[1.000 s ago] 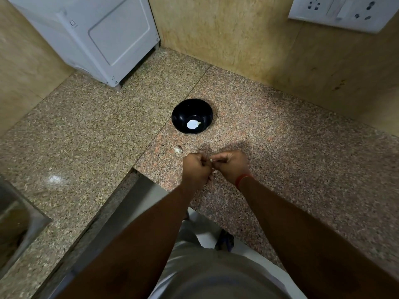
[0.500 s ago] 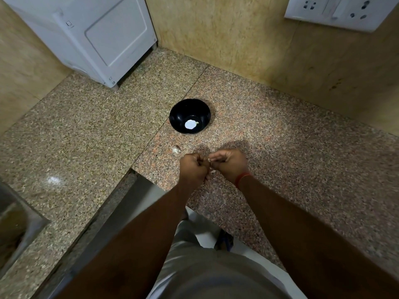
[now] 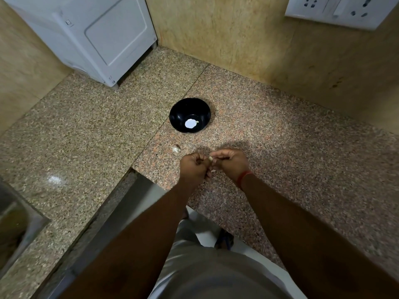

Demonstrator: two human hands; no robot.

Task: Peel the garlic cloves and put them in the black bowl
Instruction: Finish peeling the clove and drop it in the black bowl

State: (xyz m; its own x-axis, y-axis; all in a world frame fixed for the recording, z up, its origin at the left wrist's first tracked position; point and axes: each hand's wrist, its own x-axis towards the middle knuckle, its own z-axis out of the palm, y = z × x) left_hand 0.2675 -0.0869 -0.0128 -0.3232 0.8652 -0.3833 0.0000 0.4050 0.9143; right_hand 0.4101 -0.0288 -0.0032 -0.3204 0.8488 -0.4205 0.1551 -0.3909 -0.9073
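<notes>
You stand at a corner of speckled granite counter [image 3: 280,137], where a greyer slab on your left meets a pinker slab on your right along a straight seam. The pinker slab's front edge is cut back, so a grey floor [image 3: 207,236] and a dark sandal [image 3: 225,240] show below you. Tan stone-look wall [image 3: 226,37] rises behind the counter on both sides of the corner. A white appliance [image 3: 103,35] stands on the greyer slab at the back left, against the wall. A white socket panel [image 3: 341,11] is fixed to the wall at the upper right. At the far left edge a steel sink [image 3: 13,229] is partly in view.

The bowl [image 3: 190,115] sits upright on the pinker slab, just right of the seam and well clear of the wall. On its bottom lies a bright white patch, with one small pale piece at the patch's right edge; you cannot tell from here whether the patch is garlic or glare.

A loose clove [image 3: 176,148] lies on the counter between the bowl and your hands, a little to the left. Your left hand [image 3: 193,167] and right hand [image 3: 232,164] meet just above the counter near its front edge, both with fingers curled tight, pinching a small pale clove in hand [image 3: 210,158] between their fingertips. A pale scrap of skin [image 3: 213,170] shows just beneath them. A red thread [image 3: 244,176] circles your right wrist.
</notes>
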